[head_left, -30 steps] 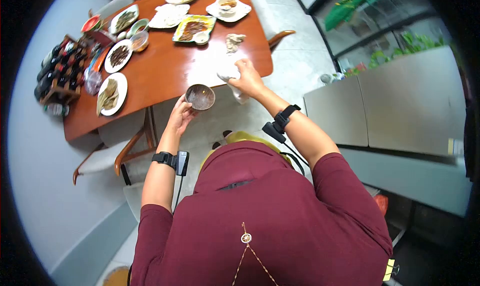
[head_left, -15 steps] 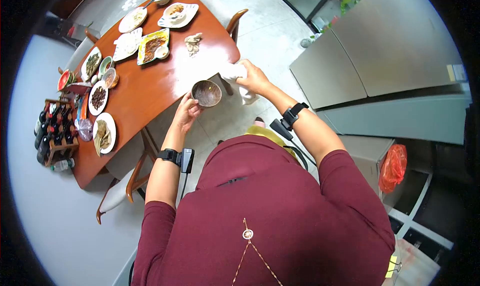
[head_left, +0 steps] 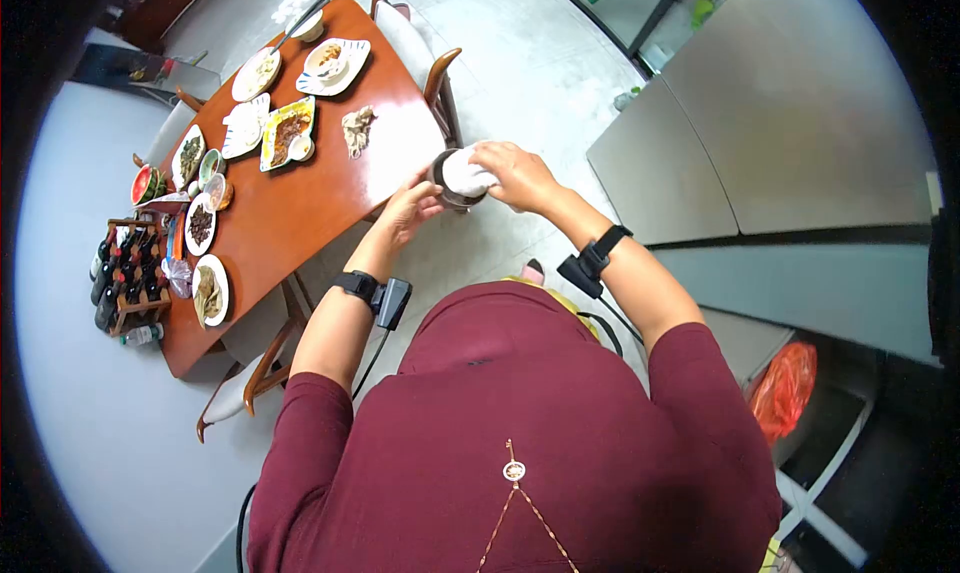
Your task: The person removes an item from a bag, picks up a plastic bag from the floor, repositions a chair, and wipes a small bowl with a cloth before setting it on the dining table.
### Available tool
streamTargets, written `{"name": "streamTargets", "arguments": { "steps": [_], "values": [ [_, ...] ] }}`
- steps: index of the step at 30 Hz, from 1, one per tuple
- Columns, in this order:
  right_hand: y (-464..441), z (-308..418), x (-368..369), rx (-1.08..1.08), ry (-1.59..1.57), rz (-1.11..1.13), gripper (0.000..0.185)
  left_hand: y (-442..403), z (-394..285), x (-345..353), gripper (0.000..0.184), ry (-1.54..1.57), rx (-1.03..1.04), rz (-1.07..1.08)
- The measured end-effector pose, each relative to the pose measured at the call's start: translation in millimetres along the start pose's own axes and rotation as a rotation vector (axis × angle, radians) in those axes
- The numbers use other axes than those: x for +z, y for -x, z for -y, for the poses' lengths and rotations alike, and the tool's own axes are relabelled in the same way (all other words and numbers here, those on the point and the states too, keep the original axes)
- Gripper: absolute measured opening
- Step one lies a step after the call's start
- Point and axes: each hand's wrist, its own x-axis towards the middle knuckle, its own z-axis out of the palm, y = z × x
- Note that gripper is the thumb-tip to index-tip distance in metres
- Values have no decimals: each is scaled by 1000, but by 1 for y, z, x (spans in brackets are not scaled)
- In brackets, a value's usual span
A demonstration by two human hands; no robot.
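Observation:
A dark bowl is off the table's near corner, gripped at its left rim by my left hand. My right hand is closed on a white cloth, which is bunched over the mouth of the bowl and hides most of its inside. On the wooden table, a crumpled beige piece lies nearest to the bowl. A patterned dish of brown food stands to the left of that piece.
Plates with food, among them one with pale leaves, stand along the table's left side. A wine rack is at the far left. Wooden chairs flank the table. Grey cabinet doors and a red bag are on the right.
The cloth in my right hand has come from beside the bowl onto its mouth. The bowl has moved rightward with my left hand. The view has turned, shifting the table left.

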Motion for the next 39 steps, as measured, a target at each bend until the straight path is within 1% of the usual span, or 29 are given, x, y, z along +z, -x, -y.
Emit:
{"name": "streamTargets", "arguments": {
  "steps": [2,3,5,7,9,10,12,13,15,17,18,19,20,21,23,24,26,29,30,31,32,33,35,36,39],
  "values": [
    [4,-24,-9,-22,99,38,42,-7,-16,45,66,-92,-1,-14],
    [6,-35,-16,-44,97,31,42,-35,-1,39,67,-76,7,29],
    [11,-50,-25,43,160,122,42,-41,-9,73,64,-235,64,11],
    [15,-66,-32,21,193,105,45,-47,-20,105,64,-327,66,29],
    [15,-76,-44,166,241,195,42,-61,-20,127,63,-318,52,1],
    [16,-84,-47,151,241,185,42,-70,-20,134,63,-315,72,16],
    [15,-98,-51,172,227,66,36,-84,-25,145,63,-334,91,65],
    [14,-104,-54,170,219,62,36,-87,-29,152,63,-361,99,82],
    [12,-119,-60,337,79,194,34,-100,-30,160,62,-411,116,74],
    [10,-137,-66,404,-54,234,36,-111,-30,166,61,-421,108,68],
    [6,-147,-71,410,-139,213,37,-118,-34,165,63,-402,51,102],
    [6,-156,-74,413,-218,180,37,-123,-36,167,62,-398,26,70],
    [5,-165,-77,440,-309,125,39,-128,-36,168,61,-325,17,61],
    [4,-170,-79,540,-389,43,41,-133,-38,168,61,-250,12,50],
    [-3,-188,-83,610,-369,-46,42,-149,-40,166,59,-163,-5,15],
    [-8,-196,-87,621,-362,-40,42,-157,-42,165,59,-127,-13,21],
    [-24,-213,-93,676,-458,-37,43,-178,-48,163,58,-72,-19,60],
    [-50,-236,-88,748,-375,-8,42,-206,-59,171,58,-93,-1,77],
    [-60,-240,-85,753,-368,-5,42,-215,-65,174,58,-124,12,78],
    [-72,-244,-79,732,-295,-1,41,-224,-73,176,58,-117,9,82],
    [-86,-249,-75,712,-225,10,40,-236,-83,176,61,-160,22,94],
    [-98,-256,-74,715,-219,12,40,-249,-93,175,63,-209,41,109],
    [-119,-267,-71,567,-183,64,38,-280,-106,161,64,-193,76,119],
    [-128,-274,-69,570,-182,78,38,-290,-114,156,64,-224,79,125],
    [-167,-300,-62,275,-34,224,36,-320,-140,138,63,-263,81,121]
  ]
}}
